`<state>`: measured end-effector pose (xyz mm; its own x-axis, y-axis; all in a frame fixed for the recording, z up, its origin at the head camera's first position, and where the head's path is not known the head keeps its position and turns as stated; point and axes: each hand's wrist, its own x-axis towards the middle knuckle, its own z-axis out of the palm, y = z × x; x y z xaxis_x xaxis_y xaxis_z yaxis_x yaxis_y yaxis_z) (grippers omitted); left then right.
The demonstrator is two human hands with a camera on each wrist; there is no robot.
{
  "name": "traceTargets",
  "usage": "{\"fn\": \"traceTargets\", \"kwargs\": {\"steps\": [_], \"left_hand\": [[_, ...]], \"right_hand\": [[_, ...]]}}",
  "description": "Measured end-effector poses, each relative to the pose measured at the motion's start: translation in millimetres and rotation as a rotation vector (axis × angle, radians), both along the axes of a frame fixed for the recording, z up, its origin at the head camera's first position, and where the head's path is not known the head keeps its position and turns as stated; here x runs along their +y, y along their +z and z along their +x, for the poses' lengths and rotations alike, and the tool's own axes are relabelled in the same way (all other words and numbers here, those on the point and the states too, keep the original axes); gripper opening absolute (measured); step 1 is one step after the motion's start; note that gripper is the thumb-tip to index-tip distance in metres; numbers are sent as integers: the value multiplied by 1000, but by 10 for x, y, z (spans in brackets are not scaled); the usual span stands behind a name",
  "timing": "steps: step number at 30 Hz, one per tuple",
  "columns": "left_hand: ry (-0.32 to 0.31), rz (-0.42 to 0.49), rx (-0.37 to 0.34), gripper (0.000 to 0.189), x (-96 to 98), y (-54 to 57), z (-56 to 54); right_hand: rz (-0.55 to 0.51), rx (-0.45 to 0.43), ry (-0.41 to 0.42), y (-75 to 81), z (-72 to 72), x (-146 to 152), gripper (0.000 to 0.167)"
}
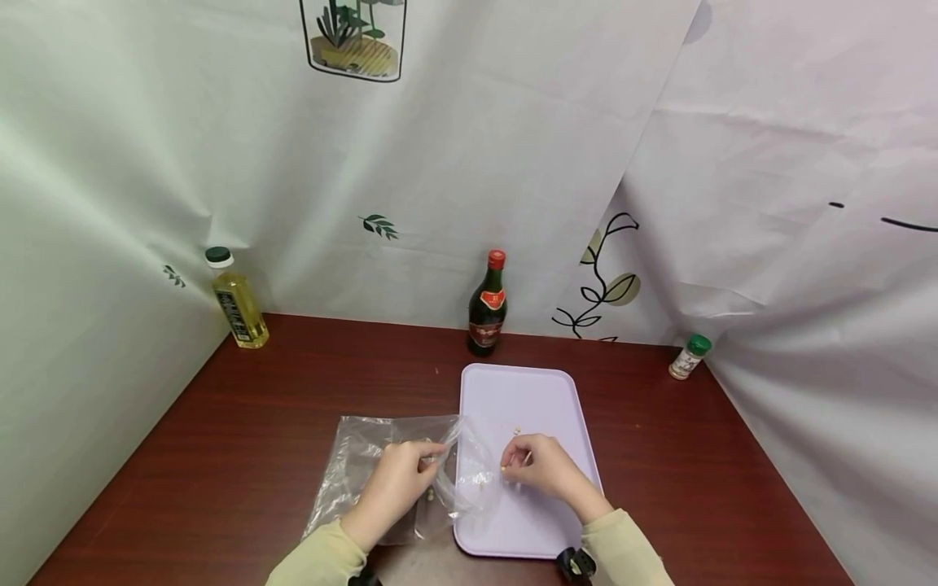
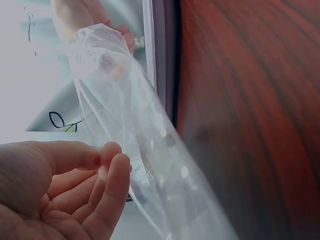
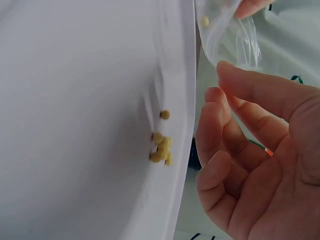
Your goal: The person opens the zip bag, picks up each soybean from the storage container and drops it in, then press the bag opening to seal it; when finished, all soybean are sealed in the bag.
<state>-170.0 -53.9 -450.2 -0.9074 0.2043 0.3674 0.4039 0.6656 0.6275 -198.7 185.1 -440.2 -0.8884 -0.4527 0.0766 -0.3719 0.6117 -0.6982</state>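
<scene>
A clear plastic bag (image 1: 366, 456) lies at the front, its mouth reaching over the lilac tray (image 1: 523, 521). My left hand (image 1: 399, 476) pinches the bag's upper edge between thumb and index finger, lifting the film in the left wrist view (image 2: 125, 100). Several soybeans (image 1: 431, 494) show inside the bag. Over the tray, beside the bag's mouth, my right hand (image 1: 541, 465) has thumb and fingertips together, with a small yellow soybean (image 1: 503, 469) at the tips. A little cluster of soybeans (image 3: 161, 147) sits on the tray beyond that hand.
Behind the tray stands a dark green bottle (image 1: 484, 317) with a red cap. An oil bottle (image 1: 240, 309) is at the back left corner, and a green-capped shaker (image 1: 689, 358) at the back right. Fabric hangs around the dark red table (image 1: 278, 391).
</scene>
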Motion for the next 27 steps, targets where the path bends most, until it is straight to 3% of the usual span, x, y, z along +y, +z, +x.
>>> {"fn": "traceTargets", "kwargs": {"steps": [14,27], "left_hand": [[1,-5,7,24,16,7,-14],[7,-4,9,23,17,-27,-31]], "right_hand": [[-9,39,43,7,56,-128,12],[39,47,-24,10,42,-114,10]]}}
